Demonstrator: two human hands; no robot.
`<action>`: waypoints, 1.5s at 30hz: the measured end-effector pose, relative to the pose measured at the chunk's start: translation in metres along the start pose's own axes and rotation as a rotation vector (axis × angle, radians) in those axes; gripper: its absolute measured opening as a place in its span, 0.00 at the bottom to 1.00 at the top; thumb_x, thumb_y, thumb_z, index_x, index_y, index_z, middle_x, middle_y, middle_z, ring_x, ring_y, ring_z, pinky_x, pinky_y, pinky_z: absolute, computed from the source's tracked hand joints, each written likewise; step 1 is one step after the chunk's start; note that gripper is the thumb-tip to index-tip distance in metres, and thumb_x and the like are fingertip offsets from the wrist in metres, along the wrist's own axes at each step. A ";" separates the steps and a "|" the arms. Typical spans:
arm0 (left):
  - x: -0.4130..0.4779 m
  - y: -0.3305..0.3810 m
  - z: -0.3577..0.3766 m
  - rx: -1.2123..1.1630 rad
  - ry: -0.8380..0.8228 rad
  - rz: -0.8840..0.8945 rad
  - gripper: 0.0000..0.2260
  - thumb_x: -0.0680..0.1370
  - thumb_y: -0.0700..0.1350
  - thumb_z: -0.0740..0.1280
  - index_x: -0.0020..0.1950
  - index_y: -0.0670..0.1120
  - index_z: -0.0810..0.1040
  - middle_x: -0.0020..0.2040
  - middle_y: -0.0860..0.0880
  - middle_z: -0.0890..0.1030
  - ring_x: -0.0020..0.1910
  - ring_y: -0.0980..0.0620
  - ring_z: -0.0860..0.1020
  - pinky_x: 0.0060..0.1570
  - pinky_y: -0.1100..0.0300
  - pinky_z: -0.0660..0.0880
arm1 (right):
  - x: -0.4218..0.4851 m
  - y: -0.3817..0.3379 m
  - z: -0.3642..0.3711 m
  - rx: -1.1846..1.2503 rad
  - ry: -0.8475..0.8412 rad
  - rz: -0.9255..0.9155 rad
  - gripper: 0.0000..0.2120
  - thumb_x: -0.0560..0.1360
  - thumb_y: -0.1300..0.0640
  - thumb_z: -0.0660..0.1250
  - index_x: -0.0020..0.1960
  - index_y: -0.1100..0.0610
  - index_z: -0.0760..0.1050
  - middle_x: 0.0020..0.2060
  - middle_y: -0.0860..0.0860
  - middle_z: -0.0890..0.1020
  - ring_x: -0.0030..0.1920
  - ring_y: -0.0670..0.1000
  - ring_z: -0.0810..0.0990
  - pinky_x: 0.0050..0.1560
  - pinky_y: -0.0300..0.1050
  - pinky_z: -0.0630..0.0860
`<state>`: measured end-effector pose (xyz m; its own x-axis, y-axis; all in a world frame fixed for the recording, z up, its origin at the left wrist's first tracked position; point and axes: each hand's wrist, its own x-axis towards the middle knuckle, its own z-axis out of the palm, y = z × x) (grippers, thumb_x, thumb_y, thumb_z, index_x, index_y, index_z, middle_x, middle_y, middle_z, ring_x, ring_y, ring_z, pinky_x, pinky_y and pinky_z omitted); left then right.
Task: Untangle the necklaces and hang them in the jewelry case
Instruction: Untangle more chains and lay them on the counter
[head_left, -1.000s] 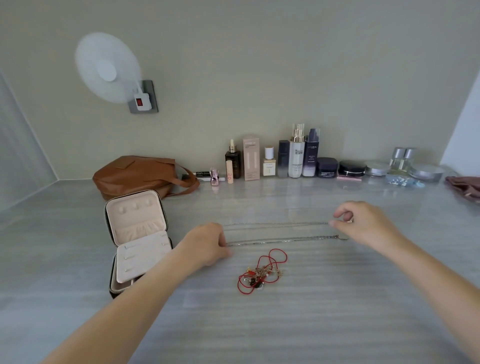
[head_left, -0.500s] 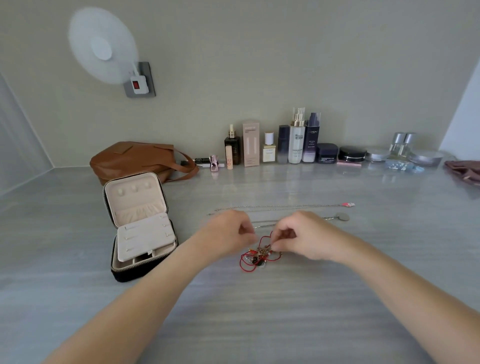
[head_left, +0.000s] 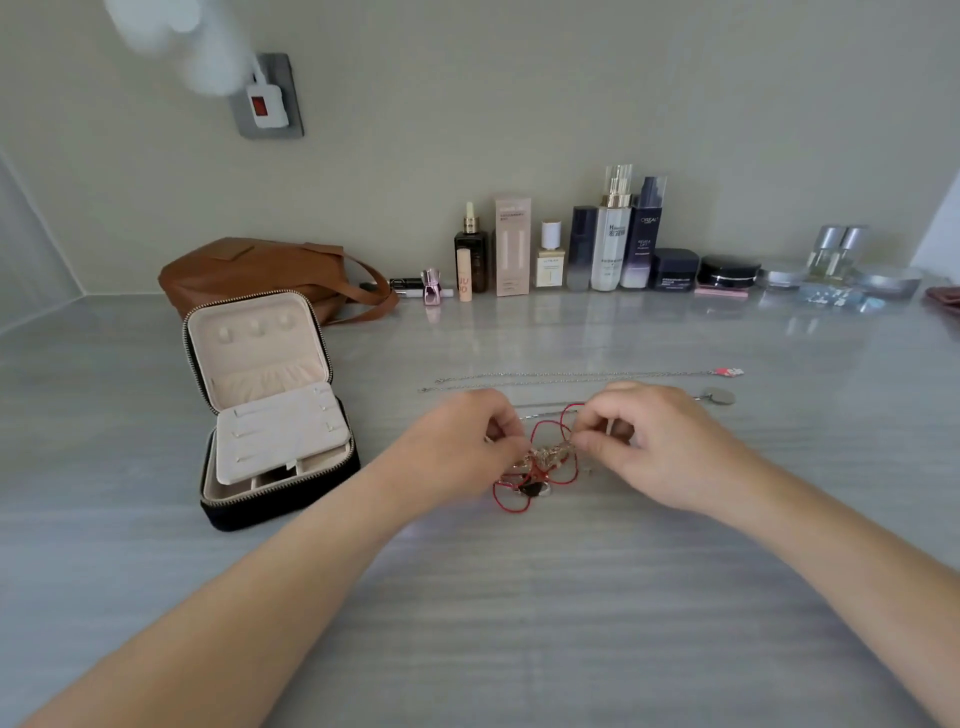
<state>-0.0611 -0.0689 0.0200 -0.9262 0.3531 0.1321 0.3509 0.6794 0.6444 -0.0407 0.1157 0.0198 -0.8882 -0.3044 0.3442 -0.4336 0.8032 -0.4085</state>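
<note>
Brown bag (head_left: 249, 270) and cosmetic bottles (head_left: 613, 244) line the bench (head_left: 519, 597) by the wall; the open jewelry case (head_left: 280, 501) stands left. The left hand (head_left: 462, 447) and right hand (head_left: 660, 447) pinch the red necklace tangle (head_left: 535, 467) between them.

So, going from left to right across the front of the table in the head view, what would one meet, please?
Jewelry case → left hand → tangled red necklace → right hand.

The fingers (head_left: 602, 439) hide part of the red tangle (head_left: 530, 486); the fan (head_left: 171, 31) seems blurred
</note>
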 end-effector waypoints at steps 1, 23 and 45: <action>0.000 0.001 -0.001 -0.051 0.013 -0.013 0.09 0.74 0.43 0.67 0.36 0.51 0.72 0.35 0.54 0.76 0.31 0.59 0.72 0.28 0.72 0.67 | -0.001 0.000 0.000 0.008 0.016 0.003 0.06 0.73 0.53 0.66 0.38 0.46 0.75 0.38 0.41 0.75 0.37 0.40 0.71 0.38 0.37 0.66; -0.010 0.016 0.002 -0.485 -0.067 -0.079 0.03 0.73 0.41 0.70 0.41 0.49 0.80 0.41 0.44 0.79 0.41 0.51 0.75 0.45 0.57 0.70 | -0.001 -0.007 0.001 0.265 0.072 0.047 0.11 0.78 0.54 0.58 0.37 0.47 0.70 0.29 0.46 0.76 0.29 0.40 0.76 0.37 0.40 0.72; -0.006 0.017 0.000 -0.699 -0.068 -0.151 0.07 0.76 0.39 0.63 0.38 0.46 0.74 0.33 0.47 0.70 0.26 0.56 0.67 0.29 0.65 0.63 | -0.001 -0.015 0.003 0.770 -0.073 0.260 0.12 0.78 0.60 0.59 0.37 0.55 0.72 0.24 0.47 0.74 0.25 0.44 0.68 0.30 0.37 0.65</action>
<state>-0.0492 -0.0595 0.0296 -0.9392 0.3422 -0.0293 0.0281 0.1616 0.9865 -0.0336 0.1026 0.0230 -0.9709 -0.2109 0.1134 -0.1719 0.2840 -0.9433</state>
